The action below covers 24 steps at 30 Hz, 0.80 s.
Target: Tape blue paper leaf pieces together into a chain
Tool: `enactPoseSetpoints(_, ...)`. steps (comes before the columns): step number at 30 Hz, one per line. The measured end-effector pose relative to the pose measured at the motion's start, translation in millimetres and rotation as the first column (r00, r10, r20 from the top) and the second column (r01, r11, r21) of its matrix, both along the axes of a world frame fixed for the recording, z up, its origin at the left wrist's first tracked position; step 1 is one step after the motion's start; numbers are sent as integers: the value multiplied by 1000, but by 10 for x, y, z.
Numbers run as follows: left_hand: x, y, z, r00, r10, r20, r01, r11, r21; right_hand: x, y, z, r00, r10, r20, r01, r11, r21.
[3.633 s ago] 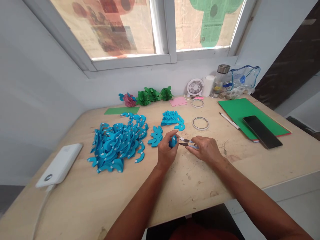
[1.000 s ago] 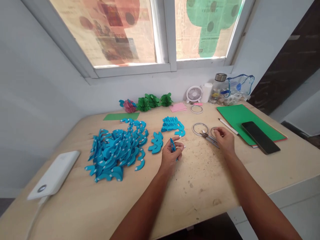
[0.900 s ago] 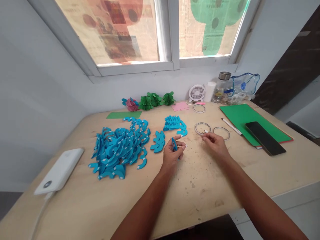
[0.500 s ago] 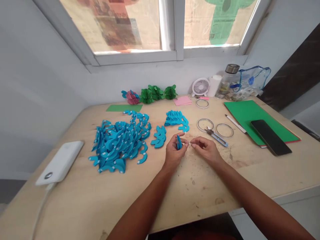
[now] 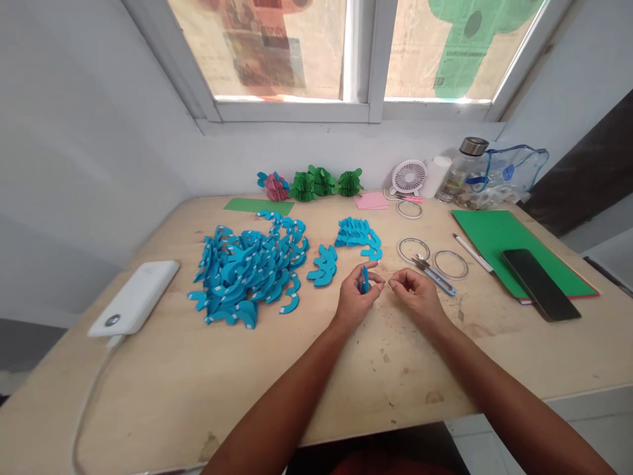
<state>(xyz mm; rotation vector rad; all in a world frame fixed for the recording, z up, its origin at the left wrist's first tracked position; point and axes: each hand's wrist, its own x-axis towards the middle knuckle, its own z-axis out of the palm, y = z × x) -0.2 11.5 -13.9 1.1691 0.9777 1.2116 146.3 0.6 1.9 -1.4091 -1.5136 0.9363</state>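
Observation:
My left hand (image 5: 357,294) is closed around a small folded blue paper piece (image 5: 364,280), its thumb and fingertips bent toward the right. Just beside it, my right hand (image 5: 413,291) pinches thumb and forefinger together; whatever lies between those tips is too small to name. A narrow gap separates the two hands. Left of them lies a large heap of curved blue paper pieces (image 5: 247,274), many with small white squares on them. Two smaller groups, a fanned blue cluster (image 5: 324,266) and a blue paper row (image 5: 355,233), sit beyond my left hand.
Rolls of thin tape (image 5: 450,264) and blue thread snips (image 5: 435,275) lie past my right hand. Farther right are a pencil (image 5: 473,253), green sheets (image 5: 487,244) and a phone (image 5: 541,285). A white power bank (image 5: 133,297) is at left; a small fan (image 5: 409,177) stands behind.
The whole view has shifted, so the table's contents appear farther right. Both hands keep nearly the same pose, the left one still holding the blue paper piece.

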Motion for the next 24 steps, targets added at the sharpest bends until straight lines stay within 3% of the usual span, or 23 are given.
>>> enactPoseSetpoints(5,-10,23,5,997,79,-14,-79,997,-7,-78,-36,230,997,3,-82,-6,999,-32)
enactPoseSetpoints(9,-34,20,8,991,106,-85,-100,992,72,-272,-27,332,980,56,-193,-59,998,-10)
enactPoseSetpoints(13,-51,22,-30,988,116,-99,-99,982,161,-438,18,299,981,69,-181,-64,997,31)
enactPoseSetpoints(18,-44,30,-46,983,112,-147,-91,986,141,-468,54,231,999,21,-38,-18,997,70)
enactPoseSetpoints(24,-51,13,20,981,89,-171,-69,991,119,-396,94,145,1000,1,-17,1,997,71)
